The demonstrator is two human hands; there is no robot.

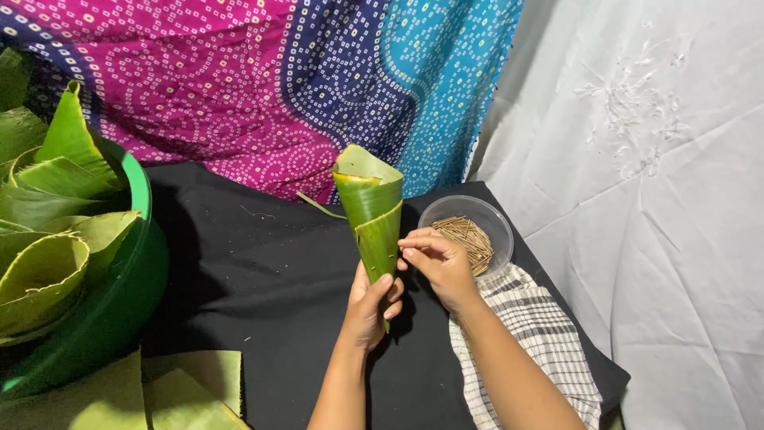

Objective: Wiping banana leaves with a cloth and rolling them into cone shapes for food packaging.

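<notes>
Head view: left hand (372, 306) grip pinches leaf cone (372, 209); right hand (440, 261) fingertips pressed at its edge.

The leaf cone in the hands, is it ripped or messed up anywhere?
Nothing looks broken. The leaf cone stands upright in the left hand, with the right hand pinching its overlapping edge. One thin leaf strip sticks out at the side, a loose trailing end rather than a tear.

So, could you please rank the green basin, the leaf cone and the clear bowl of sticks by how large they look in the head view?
1. Green basin, largest, though cut off by the frame edge.
2. Leaf cone, held in the left hand.
3. Clear bowl, smallest; it sits farther back, so it is close to the cone.
</notes>
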